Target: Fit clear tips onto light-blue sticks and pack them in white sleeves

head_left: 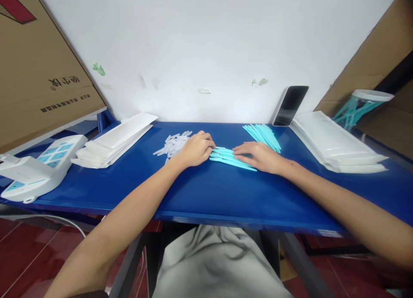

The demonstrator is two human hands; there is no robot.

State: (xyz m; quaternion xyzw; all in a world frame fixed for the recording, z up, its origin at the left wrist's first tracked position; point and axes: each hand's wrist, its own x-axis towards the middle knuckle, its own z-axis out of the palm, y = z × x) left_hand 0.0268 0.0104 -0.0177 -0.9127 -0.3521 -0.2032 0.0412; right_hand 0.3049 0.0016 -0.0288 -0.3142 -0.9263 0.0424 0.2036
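Several thin turquoise sticks point(227, 156) lie in a loose bundle near the middle of the blue table. My left hand point(197, 148) is at the bundle's left end with its fingers curled; whether it grips anything is hidden. Over the right end rests my right hand point(258, 156), its fingers apart and touching the sticks. A heap of small whitish translucent pieces point(174, 144) lies just left of my left hand. Behind my right hand, more turquoise sticks point(264, 135) are fanned out.
White packets point(112, 141) are stacked at left, beside a white device with blue panels point(61, 153). A phone point(290, 105) leans on the wall. More white packets point(338, 143) and a clear cup of turquoise strips point(358, 108) stand right. Cardboard point(41, 69) rises at far left.
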